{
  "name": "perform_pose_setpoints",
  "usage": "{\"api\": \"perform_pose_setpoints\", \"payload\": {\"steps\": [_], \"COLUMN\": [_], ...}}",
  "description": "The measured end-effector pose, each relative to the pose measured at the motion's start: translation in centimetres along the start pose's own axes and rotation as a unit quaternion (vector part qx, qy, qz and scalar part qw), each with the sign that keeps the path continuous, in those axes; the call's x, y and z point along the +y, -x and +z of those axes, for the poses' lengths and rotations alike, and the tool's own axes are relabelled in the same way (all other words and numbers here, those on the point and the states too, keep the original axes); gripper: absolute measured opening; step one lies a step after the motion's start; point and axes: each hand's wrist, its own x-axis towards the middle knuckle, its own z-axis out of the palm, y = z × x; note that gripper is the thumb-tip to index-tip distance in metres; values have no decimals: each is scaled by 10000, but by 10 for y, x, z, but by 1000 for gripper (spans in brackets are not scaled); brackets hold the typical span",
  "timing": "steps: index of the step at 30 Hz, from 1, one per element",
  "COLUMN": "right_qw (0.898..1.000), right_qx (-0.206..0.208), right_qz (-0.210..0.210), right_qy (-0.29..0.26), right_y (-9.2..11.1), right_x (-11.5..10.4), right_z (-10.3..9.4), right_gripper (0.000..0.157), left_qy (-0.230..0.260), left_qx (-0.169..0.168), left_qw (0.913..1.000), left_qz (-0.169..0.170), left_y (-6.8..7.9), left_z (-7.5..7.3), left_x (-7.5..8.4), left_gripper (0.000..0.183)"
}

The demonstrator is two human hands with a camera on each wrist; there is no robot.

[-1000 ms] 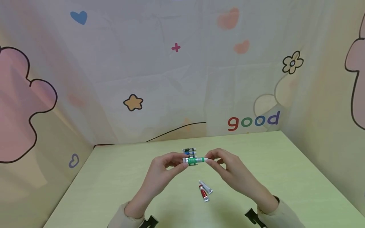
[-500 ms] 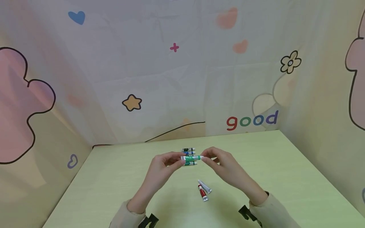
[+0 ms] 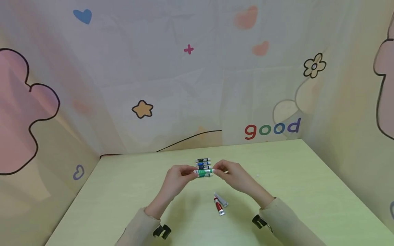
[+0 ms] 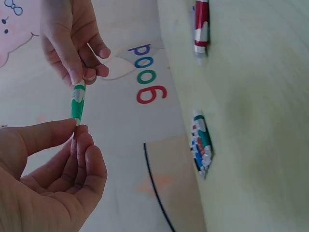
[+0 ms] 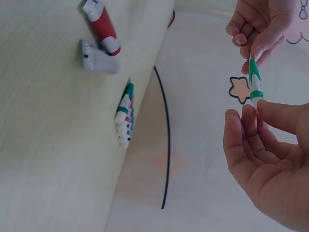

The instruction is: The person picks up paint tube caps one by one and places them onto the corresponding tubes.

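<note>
A green paint tube is held level in the air between both hands. My left hand pinches its flat crimped end between thumb and fingers. At the other end, my right hand pinches the white cap. The left wrist view also shows the green tube stretched between the two sets of fingertips, well off the table. In the head view it overlaps a row of paint tubes lying side by side on the table, among them a blue and a dark green one; it partly hides the nearest.
Nearer me on the pale green table lie a red paint tube and a white paint tube, close together. A tiny white piece sits right of my right hand. A printed curtain hangs behind the table.
Both hands have shifted left with the green tube, the right one further. The tube now overlaps the row more fully. Tubes on the table have not moved.
</note>
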Motion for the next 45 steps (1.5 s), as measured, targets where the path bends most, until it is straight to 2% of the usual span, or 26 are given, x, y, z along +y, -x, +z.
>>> {"api": "perform_pose_setpoints", "payload": {"steps": [4,8,15,21,27,34,45], "right_qw": [9997,9979,9944,9911,9875,9819,9695], "right_qx": [-39,-259,-616,-733,-1016,-1141,-1373], "right_qz": [197,552,826,1017,1101,1143,1296], "right_qy": [150,223,252,439,495,995,1561], "right_y": [-12,-25,-42,-46,-49,-57,-62], "right_x": [11,22,37,49,59,66,63], "right_z": [4,7,16,27,33,36,40], "right_gripper": [12,10,10,9,10,9,6], "left_qy": [91,107,48,-232,-398,-622,-990], "left_qx": [45,23,-99,-325,-432,-550,-668], "left_qw": [9996,9987,9961,9940,9913,9909,9861], "left_qz": [-273,-500,-879,-1018,-1176,-1055,-1155], "left_y": [-15,-29,-45,-51,-55,-57,-62], "left_z": [3,6,9,14,20,25,30], "left_x": [-11,-22,-37,-48,-56,-60,-65], "left_gripper": [20,19,15,12,11,9,9]}}
